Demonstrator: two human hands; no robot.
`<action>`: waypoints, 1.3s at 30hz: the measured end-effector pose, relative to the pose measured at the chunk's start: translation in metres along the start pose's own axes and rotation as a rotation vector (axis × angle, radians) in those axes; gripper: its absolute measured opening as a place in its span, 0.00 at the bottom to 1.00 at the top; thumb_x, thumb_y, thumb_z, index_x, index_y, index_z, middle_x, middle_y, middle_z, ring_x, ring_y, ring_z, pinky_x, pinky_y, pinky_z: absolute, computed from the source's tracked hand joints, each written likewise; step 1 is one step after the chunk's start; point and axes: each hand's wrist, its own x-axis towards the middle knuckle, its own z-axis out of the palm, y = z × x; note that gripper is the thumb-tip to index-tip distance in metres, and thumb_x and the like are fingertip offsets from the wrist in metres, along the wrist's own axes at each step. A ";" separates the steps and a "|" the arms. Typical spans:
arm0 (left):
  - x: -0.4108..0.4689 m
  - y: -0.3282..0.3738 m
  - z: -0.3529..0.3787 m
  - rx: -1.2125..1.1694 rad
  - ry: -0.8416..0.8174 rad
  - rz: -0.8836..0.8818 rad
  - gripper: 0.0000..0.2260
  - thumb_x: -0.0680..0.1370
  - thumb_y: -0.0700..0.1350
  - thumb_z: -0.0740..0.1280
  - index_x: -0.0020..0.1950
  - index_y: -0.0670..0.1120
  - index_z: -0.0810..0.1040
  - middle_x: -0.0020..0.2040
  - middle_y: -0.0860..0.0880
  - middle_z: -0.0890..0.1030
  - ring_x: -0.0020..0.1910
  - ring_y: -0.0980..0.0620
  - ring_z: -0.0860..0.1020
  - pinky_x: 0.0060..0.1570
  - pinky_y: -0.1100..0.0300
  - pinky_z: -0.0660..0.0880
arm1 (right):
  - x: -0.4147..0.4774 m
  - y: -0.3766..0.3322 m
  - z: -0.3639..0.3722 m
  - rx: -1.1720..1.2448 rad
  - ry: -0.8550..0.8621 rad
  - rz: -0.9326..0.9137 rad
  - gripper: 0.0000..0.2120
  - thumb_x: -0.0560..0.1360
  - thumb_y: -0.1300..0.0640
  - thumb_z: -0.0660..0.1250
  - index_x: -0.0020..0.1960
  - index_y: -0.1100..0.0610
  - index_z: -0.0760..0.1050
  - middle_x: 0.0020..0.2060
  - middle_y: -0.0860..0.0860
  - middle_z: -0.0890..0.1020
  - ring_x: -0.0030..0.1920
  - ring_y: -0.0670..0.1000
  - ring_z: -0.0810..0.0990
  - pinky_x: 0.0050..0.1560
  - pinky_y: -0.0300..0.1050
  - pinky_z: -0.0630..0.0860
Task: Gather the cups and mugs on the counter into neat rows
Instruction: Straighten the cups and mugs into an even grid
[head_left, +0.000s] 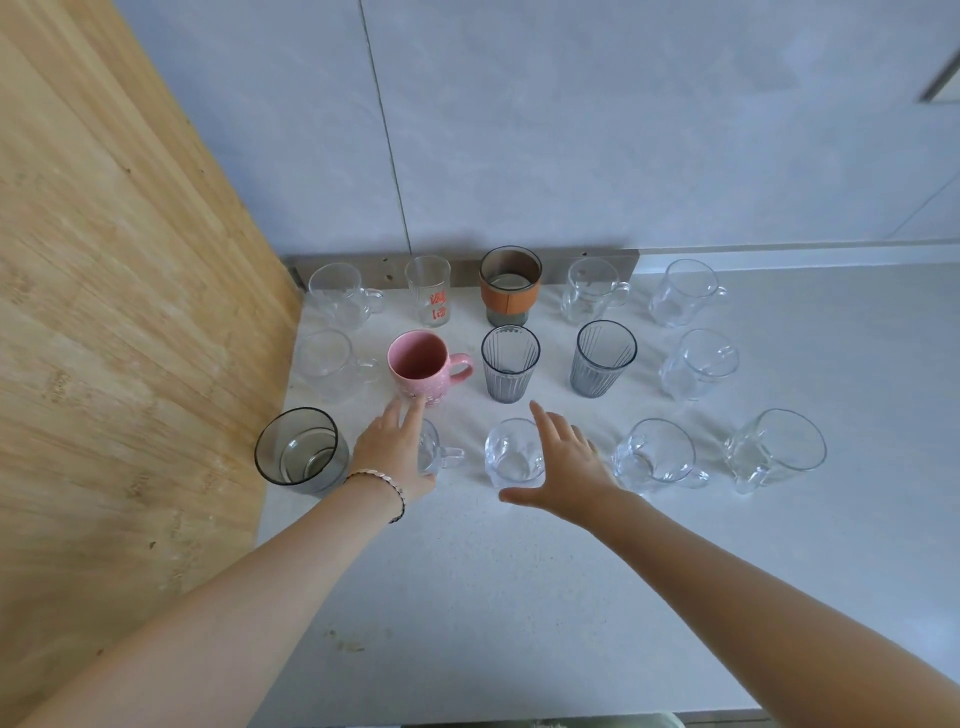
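On the white table (519, 597), bounded by a grey tiled wall (571, 130) and a wooden side panel (104, 312), fifteen vessels stand upright in three rows of five.

Back row, from the panel:
- back corner mug (337, 293), clear
- lettered glass (428, 291), with red characters
- orange-sleeved cup (510, 291)
- back fourth mug (592, 291), clear
- back end mug (685, 291), clear

Middle row:
- middle corner mug (332, 364), clear
- pink mug (423, 366), handle to the right
- first ribbed grey glass (510, 364)
- second ribbed grey glass (602, 358)
- middle end mug (701, 364), clear

Front row:
- smoky tumbler (301, 449), just beside the panel
- small clear mug (430, 452)
- dimpled clear cup (511, 452)
- front fourth mug (660, 454), clear
- front end mug (779, 447), clear

Left hand (392, 449), with a bracelet (379, 483) at the wrist, lies over the small clear mug and hides most of it. Its fingers (410, 410) are straight and released, grasping nothing. The tips are at the foot of the pink mug; contact cannot be confirmed.

Right hand (563, 462) is above the right side of the dimpled clear cup. Its fingers are spread, straight and released, with the thumb stretched along the cup's near side. Whether it touches the cup cannot be determined.
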 end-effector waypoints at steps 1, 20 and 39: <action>-0.003 0.008 0.001 0.053 0.073 0.032 0.42 0.69 0.51 0.71 0.76 0.45 0.51 0.74 0.40 0.57 0.69 0.40 0.66 0.68 0.50 0.65 | -0.005 0.006 -0.006 0.009 0.026 -0.001 0.51 0.68 0.40 0.72 0.78 0.55 0.44 0.74 0.50 0.59 0.74 0.53 0.60 0.73 0.47 0.58; 0.024 0.222 0.047 -0.011 -0.147 0.333 0.36 0.72 0.52 0.68 0.75 0.48 0.55 0.74 0.49 0.61 0.67 0.45 0.69 0.61 0.51 0.72 | -0.051 0.164 -0.061 0.084 -0.061 0.175 0.29 0.75 0.54 0.67 0.74 0.51 0.62 0.69 0.49 0.71 0.71 0.50 0.67 0.70 0.40 0.62; 0.021 0.214 0.047 -0.003 -0.017 0.072 0.33 0.69 0.55 0.70 0.70 0.47 0.63 0.65 0.48 0.68 0.63 0.46 0.72 0.55 0.53 0.72 | -0.029 0.180 -0.080 -0.072 0.321 0.083 0.21 0.76 0.59 0.63 0.69 0.57 0.70 0.67 0.56 0.73 0.70 0.57 0.68 0.70 0.50 0.60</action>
